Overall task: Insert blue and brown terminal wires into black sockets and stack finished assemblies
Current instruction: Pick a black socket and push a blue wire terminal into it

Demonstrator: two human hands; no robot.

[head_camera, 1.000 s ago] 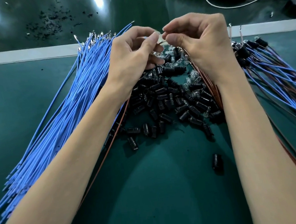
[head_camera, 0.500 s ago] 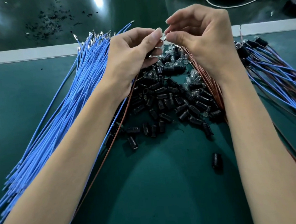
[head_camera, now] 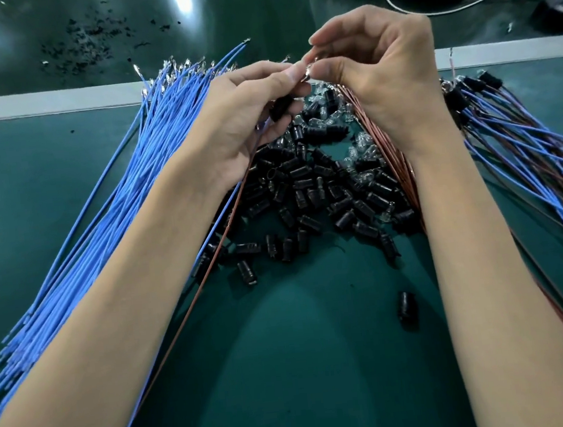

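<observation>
1. Because the join takes two hands, the left hand (head_camera: 247,120) and the right hand (head_camera: 384,76) meet at 12 o'clock, raised above the loose parts, probably so nothing snags.
2. Left fingers curl round a small black cylindrical plastic socket (head_camera: 282,106), apparently to steady it for the other hand. A pair of thin wires, one blue and one brown (head_camera: 192,299), trails from under that palm toward 7 o'clock.
3. Right thumb and forefinger pinch a small shiny piece (head_camera: 308,73) right against the left fingertips. Whether it is a metal terminal or a glass bulb, I cannot tell.
4. Stock fans out around the work within easy reach:
   - a long bundle of blue insulated wires (head_camera: 103,230) lies at 9 o'clock;
   - a heap of loose black sockets (head_camera: 305,193) mixed with small clear glass bulbs (head_camera: 326,119) sits at the centre;
   - a sheaf of brown wires (head_camera: 388,158) runs under the right wrist at 2 o'clock.
5. Finished assemblies of wires with sockets fitted (head_camera: 524,141) lie at 3 o'clock, apart from the raw stock, likely to keep done work separate.
6. Judging by the full heaps on the green mat (head_camera: 288,367), one insertion is under way and much of the job remains.
</observation>
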